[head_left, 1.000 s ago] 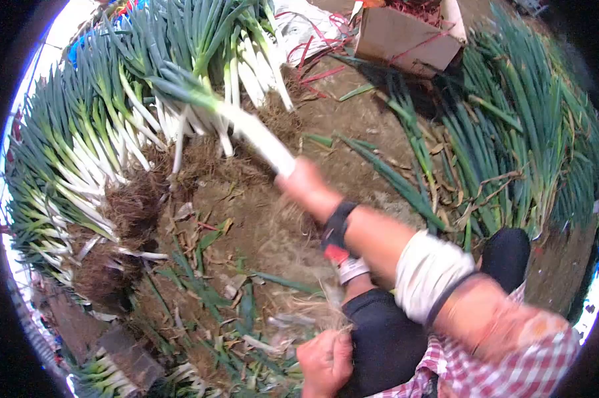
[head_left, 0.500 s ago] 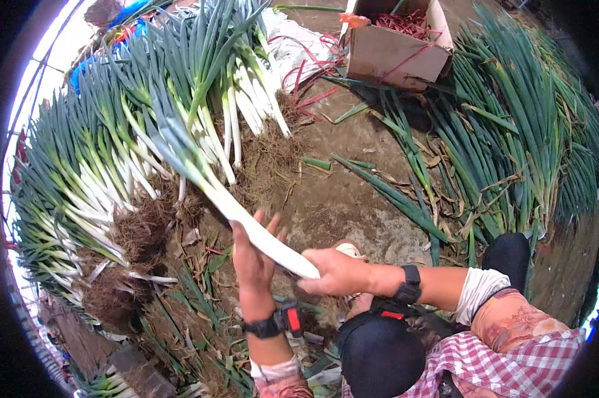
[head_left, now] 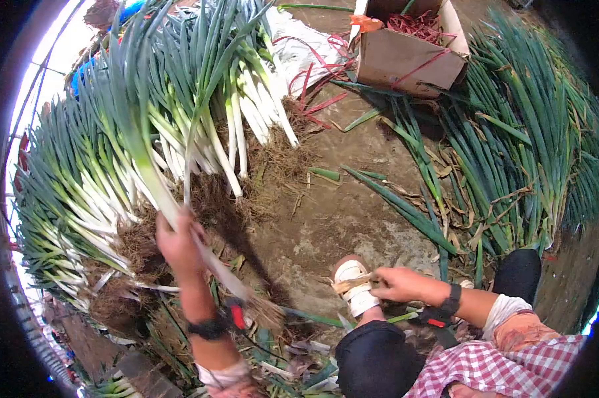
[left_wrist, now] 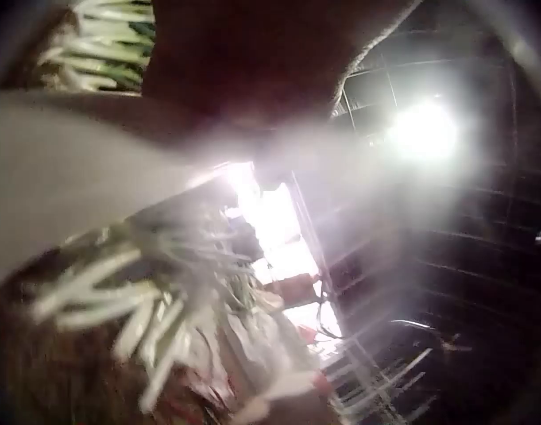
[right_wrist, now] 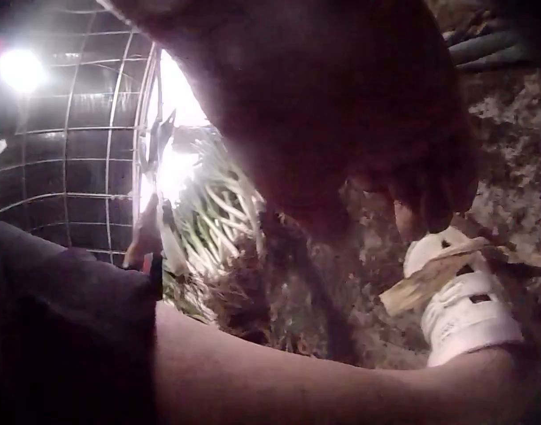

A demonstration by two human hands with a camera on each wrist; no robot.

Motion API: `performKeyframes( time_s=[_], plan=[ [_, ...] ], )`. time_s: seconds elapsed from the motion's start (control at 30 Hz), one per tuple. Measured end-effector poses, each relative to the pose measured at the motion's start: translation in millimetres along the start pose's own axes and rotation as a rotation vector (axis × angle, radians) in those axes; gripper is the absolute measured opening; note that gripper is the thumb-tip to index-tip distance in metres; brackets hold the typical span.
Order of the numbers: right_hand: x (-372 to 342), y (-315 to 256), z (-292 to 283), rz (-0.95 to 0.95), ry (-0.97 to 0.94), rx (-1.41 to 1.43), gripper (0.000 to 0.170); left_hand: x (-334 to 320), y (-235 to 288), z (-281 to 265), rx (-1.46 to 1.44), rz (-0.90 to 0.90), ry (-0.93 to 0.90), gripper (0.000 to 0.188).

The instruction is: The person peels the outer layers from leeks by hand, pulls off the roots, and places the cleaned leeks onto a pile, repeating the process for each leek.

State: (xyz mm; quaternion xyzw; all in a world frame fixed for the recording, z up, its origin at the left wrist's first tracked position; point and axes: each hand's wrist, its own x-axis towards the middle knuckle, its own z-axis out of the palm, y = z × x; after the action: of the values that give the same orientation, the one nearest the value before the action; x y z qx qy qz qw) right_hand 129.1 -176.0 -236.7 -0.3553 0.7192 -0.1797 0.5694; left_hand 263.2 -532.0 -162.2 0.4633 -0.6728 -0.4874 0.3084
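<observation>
My left hand, in the head view, grips a long green onion around its white stalk. Its green leaves point up over the heap and its blurred root end hangs to the lower right. In the left wrist view that pale stalk shows large and blurred. Off to the right my right hand has bent fingertips beside a dry tan leaf strip lying across the white sandal. In the right wrist view the leaf lies just below the dark fingers; I cannot tell whether they pinch it.
Several rooted green onions lie fanned along the left and back. A cardboard box with red ties stands at the back, beside a white sack. Cut green leaves are heaped at the right. Leaf scraps litter the soil.
The right hand has let go of the onion's base and moved right to the sandal. The left hand has closed round the stalk and moved left with it. The dry leaf has come into sight.
</observation>
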Motion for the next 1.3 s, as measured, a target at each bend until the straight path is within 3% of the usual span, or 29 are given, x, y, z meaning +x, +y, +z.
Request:
performKeyframes(
  time_s=[0.07, 0.1, 0.13, 0.17, 0.23, 0.3, 0.37, 0.47, 0.57, 0.63, 0.7, 0.73, 0.8, 0.83, 0.9, 0.93, 0.97, 1.03, 1.1, 1.23, 1.3],
  plan=[
    [-5.3, 15.0, 2.5, 0.047, 0.009, -0.056, 0.043, 76.9, -13.0, -18.8, 0.167, 0.021, -0.025, 0.043],
    [-6.2, 20.5, 1.1, 0.090, 0.032, -0.125, 0.041, 104.6, -24.0, -16.6, 0.365, 0.050, 0.130, 0.060],
    [-7.7, 22.1, -3.8, 0.114, 0.007, -0.195, 0.037, 131.9, -38.9, -28.4, 0.563, -0.050, 0.136, 0.073],
    [-8.8, 26.6, -5.0, 0.122, 0.013, -0.192, 0.037, 149.5, -61.1, -36.1, 0.596, 0.011, 0.205, 0.078],
    [-8.0, 34.2, -5.5, 0.093, 0.164, -0.025, 0.036, 150.2, -84.0, -37.9, 0.613, -0.149, 0.198, 0.077],
    [-7.7, 37.0, -9.9, 0.157, 0.171, 0.003, 0.034, 146.7, -151.2, -30.8, 0.639, -0.009, 0.168, 0.082],
    [-10.3, 51.6, -7.3, 0.204, 0.165, -0.054, 0.032, 136.5, -194.4, -20.0, 0.728, -0.130, 0.180, 0.092],
    [-14.9, 57.1, -3.0, 0.236, 0.174, -0.086, 0.031, 132.0, -226.6, -8.1, 0.695, -0.186, 0.270, 0.101],
    [-19.4, 71.5, 7.8, 0.315, 0.141, -0.102, 0.031, 145.8, -222.7, -13.1, 0.830, -0.244, 0.178, 0.102],
    [-19.0, 74.6, 13.6, 0.339, 0.122, -0.142, 0.031, 161.1, -243.0, -24.6, 0.796, -0.282, 0.199, 0.101],
    [-16.7, 73.9, 15.6, 0.447, 0.024, -0.058, 0.033, 171.0, -251.8, -32.8, 0.677, -0.395, -0.004, 0.094],
    [-15.8, 78.4, 20.4, 0.449, 0.023, -0.057, 0.033, 171.7, -252.5, -32.0, 0.678, -0.397, -0.007, 0.094],
    [-13.7, 91.9, 32.7, 0.445, -0.017, -0.219, 0.034, 172.5, -247.7, -28.5, 0.798, -0.357, -0.182, 0.080],
    [-12.0, 91.8, 33.9, 0.443, -0.011, -0.219, 0.034, 170.6, -237.7, -23.2, 0.795, -0.352, -0.180, 0.080],
    [-11.7, 90.6, 36.9, 0.466, -0.001, -0.121, 0.031, 158.5, -218.6, -7.6, 0.651, -0.373, -0.226, 0.059],
    [-14.0, 92.3, 39.7, 0.469, -0.007, -0.115, 0.031, 149.1, -209.6, 6.7, 1.032, -0.168, -0.076, 0.043],
    [-13.8, 95.3, 43.5, 0.451, 0.027, -0.057, 0.030, 133.2, -200.7, 17.6, 1.040, -0.165, -0.082, 0.043],
    [-11.0, 100.4, 47.3, 0.427, 0.076, 0.015, 0.029, 103.9, -180.6, 46.5, 0.593, -0.308, -0.181, 0.034],
    [-14.8, 103.8, 53.7, 0.407, 0.099, 0.039, 0.027, 71.2, -181.1, 83.2, 0.569, -0.184, -0.162, 0.031],
    [-25.0, 110.5, 58.4, 0.415, 0.140, 0.117, 0.028, 62.2, -191.3, 131.4, 0.678, -0.245, -0.152, 0.033],
    [-28.3, 122.3, 63.1, 0.420, 0.147, 0.083, 0.029, 58.9, -194.9, 140.4, 0.786, -0.245, 0.054, 0.033]
  ],
)
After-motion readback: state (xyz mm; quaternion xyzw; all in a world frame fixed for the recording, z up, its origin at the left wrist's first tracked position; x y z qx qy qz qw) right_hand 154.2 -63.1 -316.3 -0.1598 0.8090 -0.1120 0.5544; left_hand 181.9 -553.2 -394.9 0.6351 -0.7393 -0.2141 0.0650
